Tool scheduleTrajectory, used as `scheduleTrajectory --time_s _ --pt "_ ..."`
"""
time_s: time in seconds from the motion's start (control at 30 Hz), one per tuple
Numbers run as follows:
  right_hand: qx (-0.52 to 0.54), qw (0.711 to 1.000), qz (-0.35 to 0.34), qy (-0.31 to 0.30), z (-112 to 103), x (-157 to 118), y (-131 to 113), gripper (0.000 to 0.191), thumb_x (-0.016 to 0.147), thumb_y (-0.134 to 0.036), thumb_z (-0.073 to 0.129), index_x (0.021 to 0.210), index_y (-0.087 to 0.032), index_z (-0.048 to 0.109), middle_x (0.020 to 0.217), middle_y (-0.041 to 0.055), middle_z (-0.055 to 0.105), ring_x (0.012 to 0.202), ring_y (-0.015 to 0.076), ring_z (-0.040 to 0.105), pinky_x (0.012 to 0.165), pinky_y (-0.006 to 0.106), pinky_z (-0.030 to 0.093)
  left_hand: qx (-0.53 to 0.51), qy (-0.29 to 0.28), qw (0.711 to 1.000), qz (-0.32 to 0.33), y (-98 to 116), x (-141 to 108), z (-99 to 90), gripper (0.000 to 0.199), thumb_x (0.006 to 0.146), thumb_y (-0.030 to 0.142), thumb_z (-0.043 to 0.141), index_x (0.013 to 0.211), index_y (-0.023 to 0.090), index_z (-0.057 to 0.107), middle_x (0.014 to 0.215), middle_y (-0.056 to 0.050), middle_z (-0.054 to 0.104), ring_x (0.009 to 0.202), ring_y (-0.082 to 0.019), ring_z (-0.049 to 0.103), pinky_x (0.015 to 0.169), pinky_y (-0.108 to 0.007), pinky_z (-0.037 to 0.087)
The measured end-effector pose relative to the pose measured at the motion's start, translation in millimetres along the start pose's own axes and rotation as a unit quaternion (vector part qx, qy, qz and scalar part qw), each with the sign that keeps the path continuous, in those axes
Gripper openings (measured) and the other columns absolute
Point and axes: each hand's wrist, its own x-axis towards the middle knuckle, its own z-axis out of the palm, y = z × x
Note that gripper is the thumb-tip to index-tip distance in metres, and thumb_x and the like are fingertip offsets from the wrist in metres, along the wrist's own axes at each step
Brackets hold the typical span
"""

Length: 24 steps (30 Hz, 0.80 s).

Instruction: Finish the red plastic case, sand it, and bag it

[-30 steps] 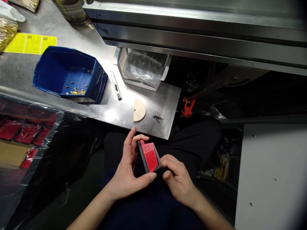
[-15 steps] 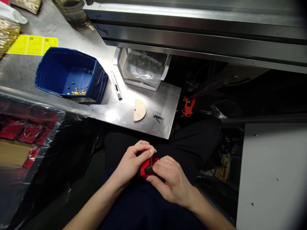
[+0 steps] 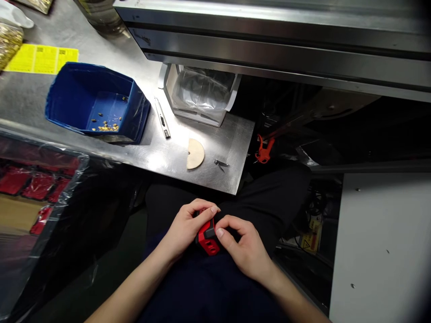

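Left hand [image 3: 184,227], grip clamped round a red-and-black case [image 3: 208,238], right hand [image 3: 248,247] at its edge, that grip I can't tell, half-disc [image 3: 195,154] on the surface [image 3: 218,140] beyond.

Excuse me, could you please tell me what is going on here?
A seated person is handling a red-and-black part above their lap. The left hand holds it, while the right hand has thumb and forefinger close together at its side; whether they grip it is unclear. On the metal bench ahead lie a cutter knife and a pale half-round piece, beside a blue bin with small brass-coloured pieces.
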Motion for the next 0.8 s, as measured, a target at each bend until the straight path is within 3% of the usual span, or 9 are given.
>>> scheduleTrajectory --time_s 0.37,0.47,0.63,0.8 --pt "0.14 0.985 0.084 -0.059 -0.5 1.0 7.6 0.02 0.094 -0.031 0.064 0.08 -0.018 0.06 0.072 -0.0033 0.053 0.066 0.0109 0.044 0.062 0.023 0.036 0.015 -0.01 1.0 0.017 -1.9 -1.8 0.9 0.029 0.09 0.048 0.072 0.09 0.021 0.081 0.097 -0.007 0.068 0.091 -0.024 0.064 0.082 -0.034 0.049" --pt "0.12 0.989 0.073 -0.031 -1.0 -1.0 5.5 0.017 0.095 -0.031 0.063 0.083 -0.018 0.064 0.074 -0.0031 0.057 0.067 0.0109 0.047 0.064 0.024 0.038 0.015 -0.006 1.0 0.015 -1.0 -1.9 1.5 0.028 0.09 0.048 0.072 0.091 0.022 0.081 0.095 -0.006 0.069 0.089 -0.023 0.064 0.08 -0.033 0.049" --pt "0.025 0.998 0.015 0.047 1.1 -7.5 0.3 0.005 0.093 -0.024 0.067 0.092 -0.022 0.071 0.088 -0.0021 0.071 0.082 0.0139 0.064 0.079 0.024 0.048 0.003 0.01 1.0 -0.026 -2.0 -1.5 1.8 0.031 0.088 0.05 0.073 0.093 0.02 0.08 0.094 -0.006 0.071 0.086 -0.022 0.063 0.077 -0.032 0.049" --pt "-0.012 0.995 -0.029 0.094 7.7 -12.1 4.6 0.015 0.092 -0.016 0.069 0.102 -0.026 0.073 0.098 -0.0035 0.074 0.091 0.0132 0.07 0.085 0.023 0.055 -0.036 0.016 0.997 -0.071 -8.7 1.4 1.0 0.033 0.087 0.051 0.073 0.095 0.02 0.08 0.101 -0.006 0.075 0.093 -0.024 0.065 0.079 -0.03 0.049"
